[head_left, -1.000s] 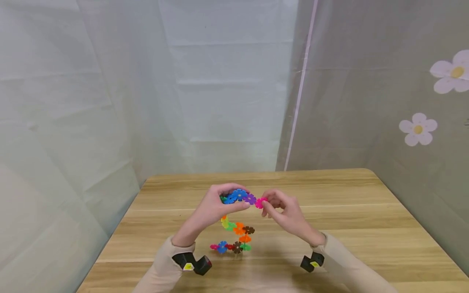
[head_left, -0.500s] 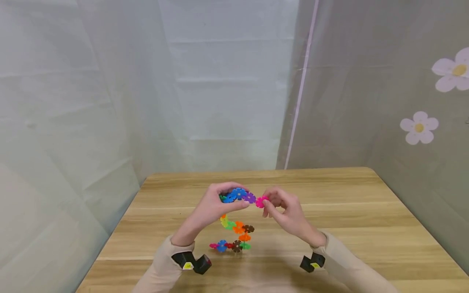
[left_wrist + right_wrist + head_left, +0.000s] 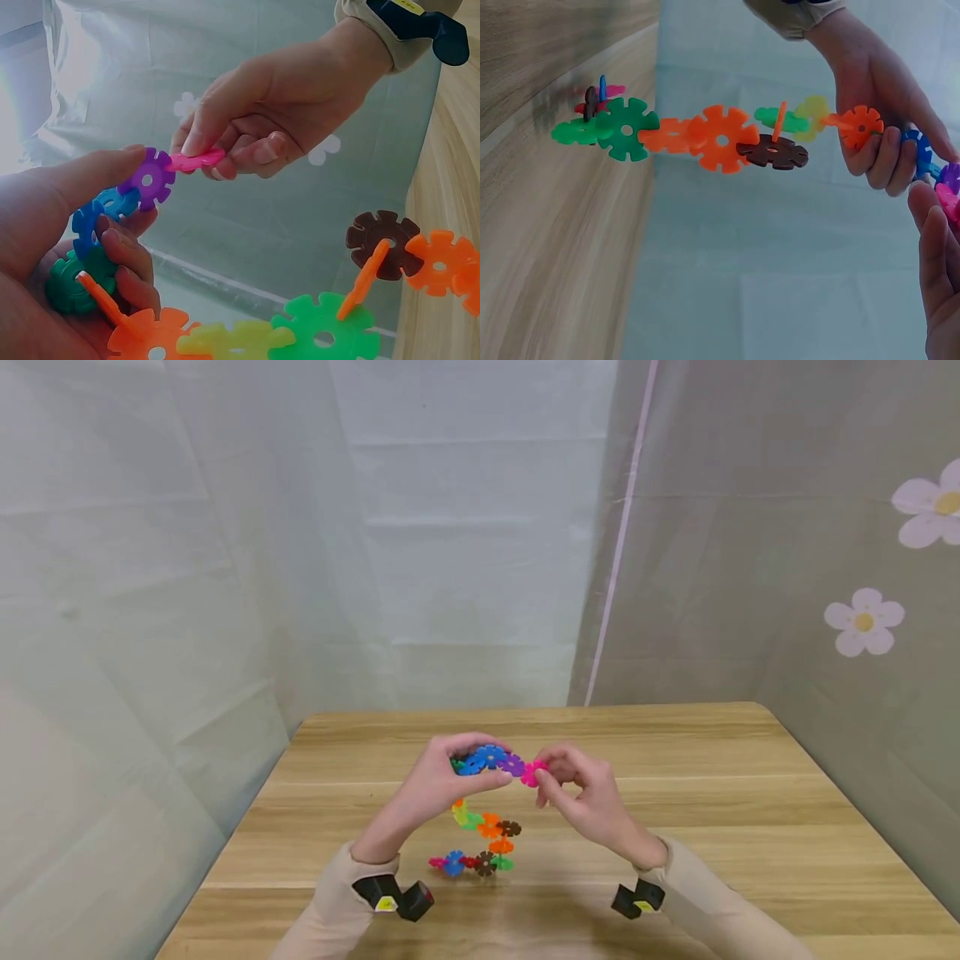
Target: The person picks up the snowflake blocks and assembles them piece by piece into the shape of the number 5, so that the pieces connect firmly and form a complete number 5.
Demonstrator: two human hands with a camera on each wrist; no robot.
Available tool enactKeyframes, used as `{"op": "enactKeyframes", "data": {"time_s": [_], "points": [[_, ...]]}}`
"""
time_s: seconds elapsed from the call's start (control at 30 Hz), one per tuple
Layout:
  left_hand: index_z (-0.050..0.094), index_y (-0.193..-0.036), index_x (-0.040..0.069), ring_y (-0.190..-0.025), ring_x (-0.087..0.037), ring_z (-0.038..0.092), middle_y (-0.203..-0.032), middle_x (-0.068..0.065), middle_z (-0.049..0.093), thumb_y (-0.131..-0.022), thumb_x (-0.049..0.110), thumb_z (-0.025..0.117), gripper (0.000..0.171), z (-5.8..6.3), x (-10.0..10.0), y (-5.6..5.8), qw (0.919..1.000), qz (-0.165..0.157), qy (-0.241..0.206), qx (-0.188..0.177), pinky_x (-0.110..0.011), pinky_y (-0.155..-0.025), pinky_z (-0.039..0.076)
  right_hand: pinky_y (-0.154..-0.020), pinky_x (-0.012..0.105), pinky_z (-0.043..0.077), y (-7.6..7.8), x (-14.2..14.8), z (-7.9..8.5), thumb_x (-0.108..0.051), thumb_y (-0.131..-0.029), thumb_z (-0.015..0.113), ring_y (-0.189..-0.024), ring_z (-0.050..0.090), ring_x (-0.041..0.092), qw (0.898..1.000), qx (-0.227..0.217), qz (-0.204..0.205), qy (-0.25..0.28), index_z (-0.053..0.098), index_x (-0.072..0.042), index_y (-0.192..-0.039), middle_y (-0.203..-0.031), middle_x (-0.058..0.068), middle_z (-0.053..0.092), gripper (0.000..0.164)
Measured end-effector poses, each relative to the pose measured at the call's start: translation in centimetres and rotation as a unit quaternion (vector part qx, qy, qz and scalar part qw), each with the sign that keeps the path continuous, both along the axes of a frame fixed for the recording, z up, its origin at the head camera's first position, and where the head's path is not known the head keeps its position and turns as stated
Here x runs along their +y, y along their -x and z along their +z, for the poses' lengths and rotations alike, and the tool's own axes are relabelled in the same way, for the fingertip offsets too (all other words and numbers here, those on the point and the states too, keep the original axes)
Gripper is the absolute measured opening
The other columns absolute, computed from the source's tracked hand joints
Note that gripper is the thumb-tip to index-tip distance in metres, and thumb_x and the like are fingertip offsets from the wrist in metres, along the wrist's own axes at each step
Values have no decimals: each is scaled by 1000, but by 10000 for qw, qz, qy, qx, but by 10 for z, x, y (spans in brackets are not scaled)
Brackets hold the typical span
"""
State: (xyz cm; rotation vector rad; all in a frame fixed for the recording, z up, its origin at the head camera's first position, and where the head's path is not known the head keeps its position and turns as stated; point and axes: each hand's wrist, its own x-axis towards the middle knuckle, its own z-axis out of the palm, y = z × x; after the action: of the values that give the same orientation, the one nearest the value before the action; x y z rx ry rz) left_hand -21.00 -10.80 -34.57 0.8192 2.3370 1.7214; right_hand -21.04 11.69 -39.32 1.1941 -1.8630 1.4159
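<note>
My left hand (image 3: pixel 442 781) grips the upper end of a chain of slotted plastic flower discs, with the purple disc (image 3: pixel 148 180) at the thumb tip. Blue discs (image 3: pixel 472 765) and a green disc (image 3: pixel 79 281) lie inside the curled fingers. Thumb and fingers of my right hand (image 3: pixel 592 797) pinch a pink disc (image 3: pixel 199 160), whose edge meets the purple disc's rim at a slot. Below the left hand, the chain runs down through an orange disc (image 3: pixel 862 127), a yellow disc (image 3: pixel 236 341) and a light green disc (image 3: pixel 326 330).
The chain's lower part, with a brown disc (image 3: pixel 485 863) and a blue disc (image 3: pixel 454 863), reaches down close over the wooden table (image 3: pixel 675 827). Pale cloth curtains (image 3: pixel 480 568) hang behind the table and along its sides.
Half a second ago a small gap showed between the pink and purple discs. My right hand has since moved slightly left, bringing them together. The left hand has stayed nearly still.
</note>
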Motion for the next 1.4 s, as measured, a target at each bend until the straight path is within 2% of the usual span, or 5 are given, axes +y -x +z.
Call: {"op": "enactKeyframes", "data": {"time_s": [0.33,0.6,0.77,1.1,1.4], "points": [[70,-116,15,-85,-22,65,-109,-6,72,-85,31,74,35,8,-1,-1,9999,44,108,10,-33,-74,57,-50,16,51,-3,-6,3,22,-79,61,-54,64,9,9996,210,-90,179,58,4,-101,-72,12,68,28],[74,-109,11,-69,-15,58,-104,-9,74,-85,27,74,29,7,-1,-2,9997,-202,-124,-25,-23,-63,52,-48,19,51,-7,-9,6,16,-84,61,-54,64,9,9994,301,-21,159,56,4,-97,-71,11,67,18],[73,-108,8,-75,-18,64,-104,-11,73,-86,25,73,28,9,2,-3,9993,-251,-252,67,-26,-68,56,-49,16,49,-9,-10,9,5,-91,59,-55,64,10,9995,260,-136,128,55,4,-95,-68,9,66,5],[70,-112,0,-98,-21,68,-119,-17,68,-87,23,72,34,8,6,-4,9986,-352,-389,45,-28,-82,57,-49,16,50,-14,-13,7,7,-92,57,-51,63,16,9990,21,-289,326,53,7,-93,-64,10,66,4],[71,-114,6,-100,-20,66,-118,-13,69,-87,25,72,33,6,5,-1,9987,-395,-328,-45,-27,-84,56,-48,18,51,-16,-16,8,4,-93,56,-51,63,15,9988,-96,-287,372,53,7,-93,-63,11,65,4]]}}
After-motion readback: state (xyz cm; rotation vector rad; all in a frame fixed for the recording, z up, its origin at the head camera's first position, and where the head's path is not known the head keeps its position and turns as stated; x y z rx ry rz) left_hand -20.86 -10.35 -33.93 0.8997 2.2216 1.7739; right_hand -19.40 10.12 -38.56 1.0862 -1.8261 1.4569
